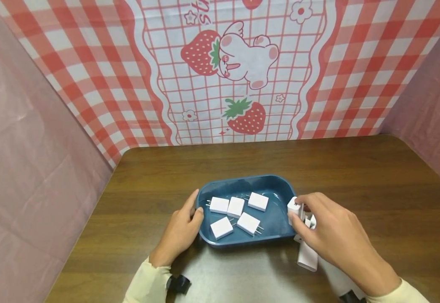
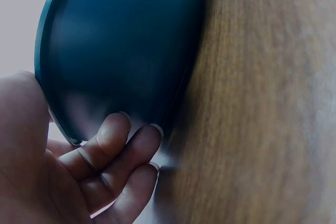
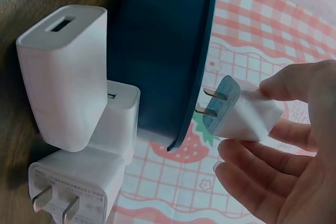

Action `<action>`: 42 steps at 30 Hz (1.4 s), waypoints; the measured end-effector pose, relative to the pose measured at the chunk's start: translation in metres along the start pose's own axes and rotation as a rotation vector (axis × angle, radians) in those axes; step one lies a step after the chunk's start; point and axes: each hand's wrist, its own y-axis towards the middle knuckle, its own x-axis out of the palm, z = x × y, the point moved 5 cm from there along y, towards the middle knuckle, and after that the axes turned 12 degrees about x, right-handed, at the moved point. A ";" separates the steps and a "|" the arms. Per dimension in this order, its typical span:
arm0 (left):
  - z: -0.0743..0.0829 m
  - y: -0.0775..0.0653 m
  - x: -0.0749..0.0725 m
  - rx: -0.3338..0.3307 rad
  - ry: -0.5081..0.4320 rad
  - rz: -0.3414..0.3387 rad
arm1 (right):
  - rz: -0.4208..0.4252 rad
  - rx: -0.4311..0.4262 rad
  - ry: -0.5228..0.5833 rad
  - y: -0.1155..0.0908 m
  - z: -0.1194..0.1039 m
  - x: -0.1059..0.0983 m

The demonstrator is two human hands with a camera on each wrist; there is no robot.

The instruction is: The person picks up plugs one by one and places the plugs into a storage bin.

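Note:
A blue tray [image 1: 242, 240] holds several white USB wall chargers [image 1: 221, 227], their metal prongs pointing different ways. My left hand [image 1: 178, 231] grips the tray's left end, thumb at the rim and curled fingers [image 2: 134, 148] against the outer wall. At the right rim, my right hand [image 1: 333, 229] pinches another white charger [image 3: 244, 114] between thumb and fingers. In the right wrist view, its two prongs point toward the tray wall, above rim height. Below that hand, more white chargers [image 3: 65, 77] stand close together on the table, partly hidden by the hand in the head view.
The brown wooden table [image 1: 159, 168] has a rounded far left corner. Behind it hangs a red-and-white checked cloth [image 1: 114, 80] with strawberry prints. Pink fabric [image 1: 34, 160] hangs at both sides. A black strap [image 1: 179, 284] is at my left wrist.

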 end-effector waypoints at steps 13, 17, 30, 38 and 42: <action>0.000 0.000 0.001 -0.017 -0.012 -0.003 | -0.179 0.047 -0.077 0.019 -0.002 0.021; 0.000 0.001 0.001 -0.023 -0.020 -0.009 | -0.226 0.054 -0.083 0.024 -0.001 0.027; -0.001 0.002 0.000 -0.012 -0.028 -0.014 | -0.305 0.042 -0.131 0.038 0.004 0.046; -0.001 0.001 0.000 -0.014 -0.029 -0.015 | -0.305 0.067 -0.156 0.045 0.006 0.053; -0.002 0.001 0.000 -0.015 -0.030 -0.016 | -0.323 0.099 -0.163 0.047 0.007 0.057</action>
